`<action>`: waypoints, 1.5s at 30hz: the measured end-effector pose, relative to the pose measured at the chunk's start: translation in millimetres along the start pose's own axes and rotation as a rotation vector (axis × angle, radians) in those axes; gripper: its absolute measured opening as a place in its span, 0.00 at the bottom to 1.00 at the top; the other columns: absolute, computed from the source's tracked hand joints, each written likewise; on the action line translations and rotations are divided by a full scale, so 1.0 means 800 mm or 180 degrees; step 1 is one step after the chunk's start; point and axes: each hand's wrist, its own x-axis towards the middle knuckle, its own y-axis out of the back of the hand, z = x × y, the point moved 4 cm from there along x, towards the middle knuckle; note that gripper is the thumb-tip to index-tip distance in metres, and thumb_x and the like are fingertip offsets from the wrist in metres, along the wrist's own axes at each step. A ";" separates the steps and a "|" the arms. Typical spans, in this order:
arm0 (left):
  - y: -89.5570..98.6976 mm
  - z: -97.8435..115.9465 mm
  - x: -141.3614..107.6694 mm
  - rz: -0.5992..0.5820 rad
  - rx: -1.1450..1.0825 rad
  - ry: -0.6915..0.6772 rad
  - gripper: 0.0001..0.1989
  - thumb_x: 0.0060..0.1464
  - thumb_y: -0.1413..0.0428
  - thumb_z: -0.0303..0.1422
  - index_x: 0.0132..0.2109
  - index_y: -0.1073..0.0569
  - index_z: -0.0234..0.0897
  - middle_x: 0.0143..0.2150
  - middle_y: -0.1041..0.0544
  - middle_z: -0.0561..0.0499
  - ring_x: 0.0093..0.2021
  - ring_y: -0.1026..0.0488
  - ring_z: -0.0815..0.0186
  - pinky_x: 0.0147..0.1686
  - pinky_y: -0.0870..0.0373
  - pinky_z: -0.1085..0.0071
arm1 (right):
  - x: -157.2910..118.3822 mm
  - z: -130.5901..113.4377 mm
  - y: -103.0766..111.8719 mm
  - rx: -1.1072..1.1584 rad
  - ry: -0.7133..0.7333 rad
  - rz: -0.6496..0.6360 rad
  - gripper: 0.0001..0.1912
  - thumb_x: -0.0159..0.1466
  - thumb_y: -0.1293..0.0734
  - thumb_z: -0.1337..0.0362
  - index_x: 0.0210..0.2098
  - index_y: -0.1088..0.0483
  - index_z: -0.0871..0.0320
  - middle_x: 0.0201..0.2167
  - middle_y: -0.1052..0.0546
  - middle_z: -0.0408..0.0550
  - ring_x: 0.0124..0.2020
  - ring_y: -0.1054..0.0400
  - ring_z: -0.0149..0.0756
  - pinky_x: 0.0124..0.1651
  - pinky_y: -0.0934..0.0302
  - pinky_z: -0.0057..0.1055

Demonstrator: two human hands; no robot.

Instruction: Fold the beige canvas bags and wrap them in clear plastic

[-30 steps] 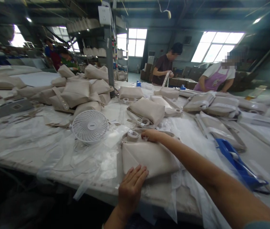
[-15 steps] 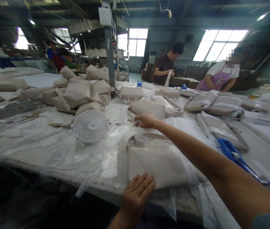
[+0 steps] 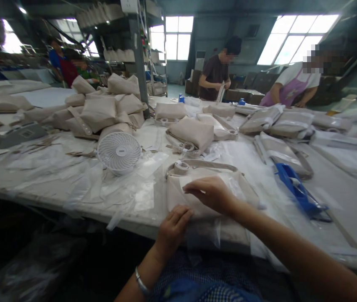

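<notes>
A beige bag [image 3: 203, 207] in clear plastic lies at the table's near edge, with a rolled strap [image 3: 181, 167] at its back left. My right hand [image 3: 211, 193] is over the bag's middle, its fingers closed on thin, whitish plastic film [image 3: 185, 181]. At the bag's near left edge, my left hand [image 3: 174, 224] has its fingers bent and pressed together. Whatever may be between them is hidden.
A white fan [image 3: 119, 152] stands left of the bag. Beige bags [image 3: 99, 113] are heaped behind it. On the right are a blue tape dispenser [image 3: 295, 188] and wrapped bags [image 3: 281, 151]. Two people stand across the table; others are far left.
My right hand has come down toward me from behind the bag to over it. The left hand's fingers, flat on the bag before, are now bent at its edge. The view has tilted down.
</notes>
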 end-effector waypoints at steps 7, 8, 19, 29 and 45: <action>0.000 -0.012 -0.008 0.0473 -0.0105 0.0546 0.16 0.62 0.43 0.33 0.55 0.32 0.34 0.52 0.25 0.39 0.55 0.25 0.59 0.52 0.22 0.65 | -0.085 -0.036 -0.034 -0.0245 0.0500 0.0281 0.10 0.69 0.38 0.72 0.44 0.25 0.58 0.42 0.17 0.48 0.42 0.21 0.35 0.48 0.26 0.32; 0.002 -0.012 -0.007 0.0499 -0.0108 0.0577 0.18 0.62 0.43 0.33 0.57 0.33 0.34 0.55 0.26 0.38 0.58 0.27 0.58 0.54 0.23 0.63 | -0.093 -0.039 -0.039 -0.0325 0.0549 0.0310 0.10 0.69 0.38 0.72 0.44 0.25 0.58 0.42 0.17 0.48 0.42 0.21 0.35 0.49 0.26 0.32; -0.004 -0.006 -0.008 -0.0137 0.0202 -0.0318 0.27 0.62 0.50 0.19 0.67 0.37 0.37 0.62 0.28 0.46 0.66 0.35 0.61 0.62 0.29 0.61 | -0.143 -0.049 -0.039 -0.0394 0.0474 0.0119 0.16 0.71 0.37 0.63 0.56 0.31 0.60 0.50 0.20 0.51 0.53 0.26 0.34 0.66 0.38 0.38; -0.005 -0.025 -0.009 -0.0473 0.0722 -0.0641 0.26 0.65 0.50 0.23 0.68 0.40 0.36 0.65 0.32 0.45 0.67 0.38 0.59 0.68 0.39 0.55 | -0.153 -0.008 -0.075 -0.1186 0.0050 -0.0404 0.32 0.70 0.38 0.65 0.70 0.49 0.63 0.69 0.40 0.57 0.72 0.53 0.45 0.71 0.49 0.52; -0.006 -0.039 0.004 -0.0541 0.0349 -0.0549 0.29 0.64 0.53 0.22 0.69 0.42 0.41 0.64 0.30 0.44 0.66 0.36 0.59 0.65 0.36 0.54 | -0.196 -0.048 -0.144 -0.0982 0.0199 0.0375 0.15 0.68 0.35 0.71 0.52 0.26 0.55 0.49 0.20 0.49 0.51 0.26 0.39 0.64 0.39 0.48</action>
